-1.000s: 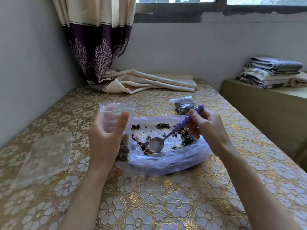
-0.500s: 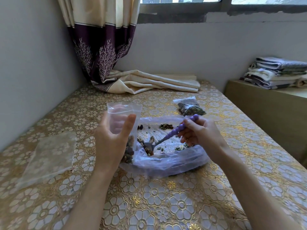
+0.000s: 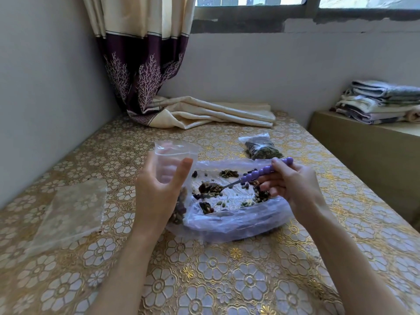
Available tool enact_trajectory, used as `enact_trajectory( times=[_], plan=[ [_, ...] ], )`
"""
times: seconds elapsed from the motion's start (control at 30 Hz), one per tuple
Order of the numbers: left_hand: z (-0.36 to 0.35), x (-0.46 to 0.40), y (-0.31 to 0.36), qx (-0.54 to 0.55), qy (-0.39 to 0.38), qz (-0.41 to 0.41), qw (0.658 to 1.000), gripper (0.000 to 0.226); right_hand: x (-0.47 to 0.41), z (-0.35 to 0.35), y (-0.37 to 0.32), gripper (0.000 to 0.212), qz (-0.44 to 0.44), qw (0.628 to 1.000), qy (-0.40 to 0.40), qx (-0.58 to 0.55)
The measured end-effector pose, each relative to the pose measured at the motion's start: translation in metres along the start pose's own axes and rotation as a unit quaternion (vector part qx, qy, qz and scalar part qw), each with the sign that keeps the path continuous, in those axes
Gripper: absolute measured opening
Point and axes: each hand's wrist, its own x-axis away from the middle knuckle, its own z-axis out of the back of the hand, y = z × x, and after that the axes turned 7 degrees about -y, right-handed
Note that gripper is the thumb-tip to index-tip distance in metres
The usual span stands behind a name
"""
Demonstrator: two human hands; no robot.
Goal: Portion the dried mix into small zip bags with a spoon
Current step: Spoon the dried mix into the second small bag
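Indoors, a gold floral table (image 3: 204, 280) meets grey walls and a curtain (image 3: 145, 64). Left hand (image 3: 156, 194) grips a small zip bag (image 3: 176, 155); right hand (image 3: 293, 185) pinches a loaded spoon (image 3: 261, 172) over the dried mix (image 3: 261, 196) in the large bag (image 3: 234, 221).

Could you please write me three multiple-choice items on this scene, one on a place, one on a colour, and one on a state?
1. Where does the filled small bag lie?
A. Beyond the large bag, toward the window
B. On the folded cloths
C. In the left hand

2. What colour is the spoon handle?
A. Green
B. Purple
C. Red

3. What is the state of the spoon's bowl?
A. Empty
B. Inside the held zip bag
C. Loaded with dried mix

Answers: 1 A, it sits on the table behind the large bag. 2 B, the beaded handle in the right hand is purple. 3 C, mix sits heaped on it over the large bag, outside the zip bag that the left hand holds.
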Motion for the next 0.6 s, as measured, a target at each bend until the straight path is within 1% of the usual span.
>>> enact_trajectory(
  times=[0.1,0.2,0.27,0.37,0.47,0.6],
  plan=[
    [-0.002,0.0,-0.002,-0.024,-0.034,0.001,0.999,0.078,-0.001,0.004,0.0,0.028,0.015,1.0,0.024,-0.012],
    [-0.003,0.001,-0.003,-0.062,-0.077,0.002,0.995,0.098,-0.004,0.007,-0.001,0.027,0.037,0.997,0.059,-0.033],
    [-0.004,0.001,-0.004,-0.082,-0.093,0.012,0.992,0.106,-0.006,0.008,-0.004,0.027,0.063,0.994,0.08,-0.037],
    [-0.005,0.001,-0.005,-0.12,-0.103,0.015,0.987,0.108,-0.009,0.007,-0.009,0.025,0.107,0.989,0.098,-0.037],
    [-0.005,0.001,-0.008,-0.16,-0.113,0.02,0.98,0.106,-0.012,0.004,-0.015,0.025,0.142,0.983,0.106,-0.043],
    [-0.007,0.001,-0.014,-0.197,-0.127,0.04,0.971,0.097,-0.01,-0.003,-0.024,0.025,0.165,0.981,0.088,-0.058]
  ],
)
